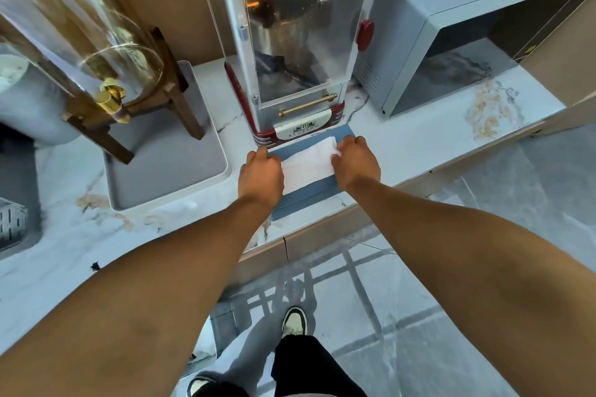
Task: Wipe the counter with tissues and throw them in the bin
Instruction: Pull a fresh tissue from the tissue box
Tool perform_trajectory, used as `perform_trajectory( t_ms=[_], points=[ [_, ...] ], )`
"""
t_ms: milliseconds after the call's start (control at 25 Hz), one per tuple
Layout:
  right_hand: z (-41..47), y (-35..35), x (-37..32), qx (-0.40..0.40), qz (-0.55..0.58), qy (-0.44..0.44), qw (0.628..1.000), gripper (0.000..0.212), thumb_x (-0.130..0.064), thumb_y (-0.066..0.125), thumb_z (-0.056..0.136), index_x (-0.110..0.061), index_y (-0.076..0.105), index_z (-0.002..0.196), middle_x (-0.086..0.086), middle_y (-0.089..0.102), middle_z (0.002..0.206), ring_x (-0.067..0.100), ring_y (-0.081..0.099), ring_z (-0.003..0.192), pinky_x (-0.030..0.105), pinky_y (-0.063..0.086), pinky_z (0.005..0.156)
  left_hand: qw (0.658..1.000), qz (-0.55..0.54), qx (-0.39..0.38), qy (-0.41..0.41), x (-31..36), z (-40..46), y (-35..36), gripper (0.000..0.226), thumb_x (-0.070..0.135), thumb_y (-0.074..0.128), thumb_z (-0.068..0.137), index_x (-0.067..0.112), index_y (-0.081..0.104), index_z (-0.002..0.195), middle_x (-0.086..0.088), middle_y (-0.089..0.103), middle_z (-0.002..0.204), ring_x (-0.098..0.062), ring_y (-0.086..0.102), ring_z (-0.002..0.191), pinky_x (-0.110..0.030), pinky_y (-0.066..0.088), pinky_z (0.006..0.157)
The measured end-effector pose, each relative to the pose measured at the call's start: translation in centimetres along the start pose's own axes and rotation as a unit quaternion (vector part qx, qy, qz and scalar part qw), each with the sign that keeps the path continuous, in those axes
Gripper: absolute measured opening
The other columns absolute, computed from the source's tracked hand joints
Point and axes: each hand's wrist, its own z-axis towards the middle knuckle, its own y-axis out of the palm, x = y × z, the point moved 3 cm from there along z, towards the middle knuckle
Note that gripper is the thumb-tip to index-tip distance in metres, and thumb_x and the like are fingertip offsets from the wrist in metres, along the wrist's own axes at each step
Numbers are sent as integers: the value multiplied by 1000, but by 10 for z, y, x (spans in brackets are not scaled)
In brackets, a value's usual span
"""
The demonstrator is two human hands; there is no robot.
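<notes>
A glass drink dispenser on a wooden stand sits in a grey tray at the left. On the marble counter, the left hand and right hand, fingers curled, each grip an end of a white tissue atop a blue tissue box, just before the popcorn machine. A microwave stands right.

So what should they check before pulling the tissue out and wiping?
1. Both hands on the tissue: ok, left hand and right hand hold its ends.
2. Tissue free of the blue box: cannot tell.
3. Counter has stains to wipe: ok, brownish marks by the microwave.
4. Room to wipe: not ok, the popcorn machine and tray crowd it.
5. Bin nearby: cannot tell, none in view.
</notes>
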Motion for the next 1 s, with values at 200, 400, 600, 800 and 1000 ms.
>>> perform_trajectory(
  t_ms=[200, 400, 600, 800, 1000],
  points=[
    [-5, -3, -5, 21, 6, 2, 1000, 22, -28, 50, 99, -12, 60, 111, 9, 61, 113, 29, 62, 101, 39, 54, 87, 999, -35, -5, -19, 0, 0, -12, 22, 6, 52, 95, 6, 70, 106, -17, 59, 115, -35, 55, 108, -47, 52, 92],
    [-19, -5, -28, 28, 1, -30, 999, 20, -27, 52, 98, -11, 63, 103, 10, 62, 104, 28, 61, 92, 31, 46, 73, 998, -49, 7, -31, -18, -12, -29, 22, 6, 52, 96, 3, 69, 109, -18, 62, 113, -37, 60, 102, -46, 54, 89],
    [-43, 1, -74, 4, 0, -64, 998, 19, -26, 53, 96, -11, 60, 87, 7, 60, 85, 29, 61, 85, 29, 39, 67, 997, -59, 30, -46, -62, -35, -52, 23, 6, 53, 97, 3, 68, 113, -19, 62, 114, -38, 61, 102, -44, 52, 91],
    [-82, 33, -143, -32, -2, -104, 994, 25, -26, 54, 92, -13, 51, 71, 10, 62, 76, 33, 63, 83, 31, 41, 64, 992, -62, 38, -107, -138, -79, -68, 22, 12, 55, 99, 6, 67, 117, -17, 61, 117, -35, 61, 102, -43, 54, 96],
    [-127, 83, -221, -52, 12, -166, 985, 24, -30, 56, 94, -10, 67, 104, 13, 71, 102, 31, 64, 94, 30, 47, 78, 981, -55, 51, -180, -232, -135, -78, 23, 5, 53, 95, 3, 68, 113, -20, 63, 114, -39, 63, 103, -47, 55, 91]
  ],
)
